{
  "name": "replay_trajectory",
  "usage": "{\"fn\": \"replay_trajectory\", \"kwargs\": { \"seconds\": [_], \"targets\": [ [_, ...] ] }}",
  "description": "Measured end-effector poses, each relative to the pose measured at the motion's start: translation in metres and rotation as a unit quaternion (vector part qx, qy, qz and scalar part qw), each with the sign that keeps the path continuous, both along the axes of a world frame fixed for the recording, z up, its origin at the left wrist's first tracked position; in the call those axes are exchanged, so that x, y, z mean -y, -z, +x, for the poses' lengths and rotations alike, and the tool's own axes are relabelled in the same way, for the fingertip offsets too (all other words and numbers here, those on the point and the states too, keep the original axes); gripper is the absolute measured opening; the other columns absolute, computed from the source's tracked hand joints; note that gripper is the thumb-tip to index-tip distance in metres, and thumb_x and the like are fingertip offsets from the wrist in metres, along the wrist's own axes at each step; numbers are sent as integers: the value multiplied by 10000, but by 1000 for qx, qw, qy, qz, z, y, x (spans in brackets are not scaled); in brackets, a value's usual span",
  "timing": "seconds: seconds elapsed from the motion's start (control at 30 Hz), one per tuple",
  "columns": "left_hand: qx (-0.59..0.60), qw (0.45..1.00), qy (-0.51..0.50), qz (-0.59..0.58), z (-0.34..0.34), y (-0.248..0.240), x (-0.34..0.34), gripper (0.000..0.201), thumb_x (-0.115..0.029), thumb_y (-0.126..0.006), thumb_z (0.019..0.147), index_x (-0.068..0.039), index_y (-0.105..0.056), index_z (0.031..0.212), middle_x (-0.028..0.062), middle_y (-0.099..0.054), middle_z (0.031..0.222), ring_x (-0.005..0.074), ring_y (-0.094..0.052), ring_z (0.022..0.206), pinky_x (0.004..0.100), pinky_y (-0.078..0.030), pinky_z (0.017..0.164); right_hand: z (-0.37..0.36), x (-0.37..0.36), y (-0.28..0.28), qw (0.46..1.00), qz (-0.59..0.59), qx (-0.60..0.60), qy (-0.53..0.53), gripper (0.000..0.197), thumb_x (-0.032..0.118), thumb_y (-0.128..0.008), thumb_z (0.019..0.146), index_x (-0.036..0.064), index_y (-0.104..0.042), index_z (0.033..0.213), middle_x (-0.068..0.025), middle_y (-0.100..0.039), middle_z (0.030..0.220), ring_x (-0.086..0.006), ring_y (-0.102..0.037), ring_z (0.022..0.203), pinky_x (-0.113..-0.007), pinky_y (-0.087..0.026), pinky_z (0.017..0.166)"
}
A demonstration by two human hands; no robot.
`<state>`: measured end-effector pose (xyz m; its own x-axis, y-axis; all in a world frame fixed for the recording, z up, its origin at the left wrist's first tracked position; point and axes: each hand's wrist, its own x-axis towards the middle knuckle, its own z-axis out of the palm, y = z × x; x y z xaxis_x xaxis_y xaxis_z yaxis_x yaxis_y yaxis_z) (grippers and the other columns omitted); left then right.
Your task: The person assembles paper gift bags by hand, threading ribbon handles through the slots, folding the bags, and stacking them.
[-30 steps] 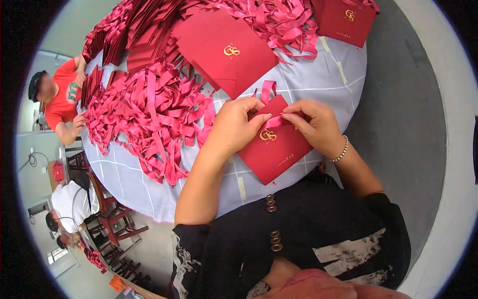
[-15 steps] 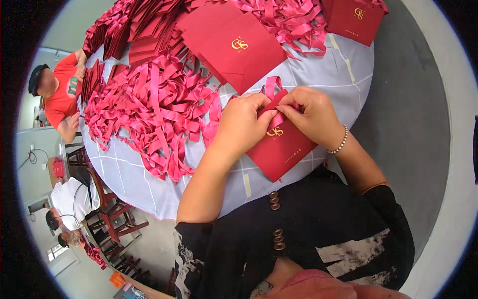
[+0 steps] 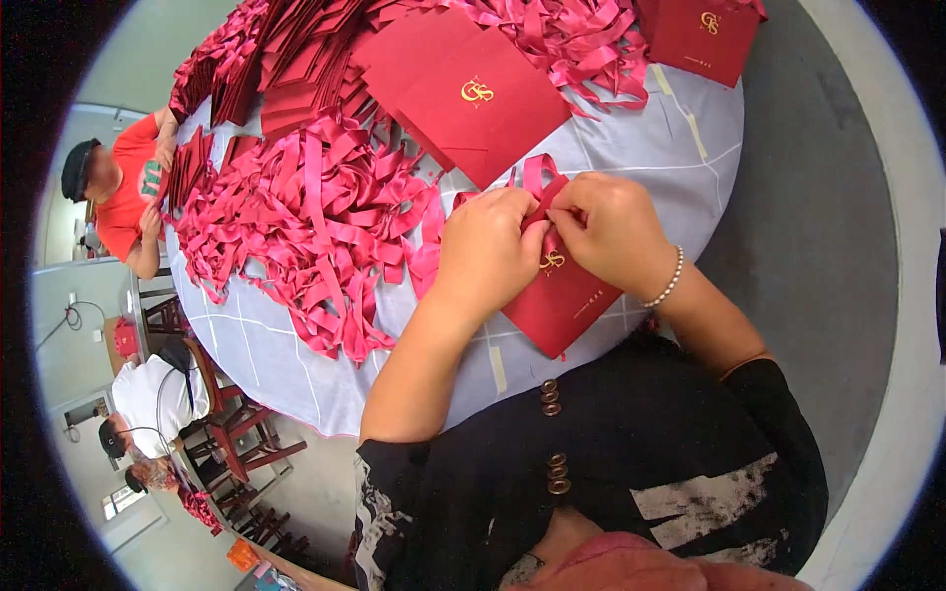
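A small red paper bag with a gold emblem lies tilted on the table in front of me. My left hand is closed on its far edge, thumb pressed on the front face. My right hand pinches at the same edge close beside the left thumb; the fingers hide what lies between the fingertips. A loop of pink-red satin ribbon rises behind the bag's edge, between my hands. To the left of my left hand spreads a big heap of loose ribbons.
Beyond my hands lie larger-looking flat red bags, with stacked bags at the far left. Another bag sits far right, beside more ribbons. A checked cloth covers the round table. A co-worker in orange handles bags at left.
My fingertips have drawn closer together at the bag's edge. The strip of ribbon that showed under them on the bag's front is now mostly hidden. The co-worker's lower hand has moved to the bags.
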<state>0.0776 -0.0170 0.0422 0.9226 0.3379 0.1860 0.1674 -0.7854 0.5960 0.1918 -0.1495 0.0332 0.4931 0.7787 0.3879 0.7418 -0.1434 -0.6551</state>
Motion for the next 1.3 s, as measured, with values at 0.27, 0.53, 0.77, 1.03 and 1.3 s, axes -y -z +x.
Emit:
{"fn": "replay_trajectory", "kwargs": {
  "seconds": [0.27, 0.53, 0.77, 1.03, 1.3],
  "targets": [
    [-6, 1000, 21, 0, -1, -4, 4, 141, -94, -715, 767, -17, -678, 879, 156, -681, 807, 349, -668, 771, 433, -523, 693, -7, 2, 1, 1000, -14, -7, 5, 36, 52, -657, 793, 19, -668, 803, -176, -656, 799, -366, -644, 713, -458, -516, 640],
    [-33, 999, -14, 1, -4, -2, 0, 201, -189, -737, 787, -9, -685, 859, 183, -692, 852, 352, -668, 823, 466, -502, 745, 3, 11, 11, 996, 31, -80, -12, 97, 116, -695, 833, 21, -676, 826, -150, -670, 831, -346, -659, 751, -432, -529, 675],
    [-45, 995, -15, -90, -9, 4, 4, 199, -173, -758, 804, 0, -686, 870, 153, -688, 790, 341, -668, 740, 407, -523, 692, 2, 17, 7, 996, -26, -78, -18, 106, 130, -701, 837, 27, -674, 829, -153, -661, 841, -351, -654, 759, -437, -524, 684],
    [33, 992, 21, 116, -15, -26, 24, 113, -126, -720, 810, -55, -680, 887, 93, -648, 798, 289, -632, 812, 457, -435, 929, 28, 18, -35, 990, 114, 17, -77, 96, 88, -729, 770, 49, -663, 828, -121, -629, 864, -324, -632, 812, -417, -512, 721],
    [74, 951, 76, 290, -19, -52, 39, 63, -113, -610, 741, -73, -617, 789, 41, -558, 774, 209, -576, 802, 442, -411, 925, 55, -9, -88, 912, -281, 70, -289, 226, 195, -692, 806, 10, -663, 682, -145, -634, 736, -328, -620, 689, -430, -479, 635]
  ]
}}
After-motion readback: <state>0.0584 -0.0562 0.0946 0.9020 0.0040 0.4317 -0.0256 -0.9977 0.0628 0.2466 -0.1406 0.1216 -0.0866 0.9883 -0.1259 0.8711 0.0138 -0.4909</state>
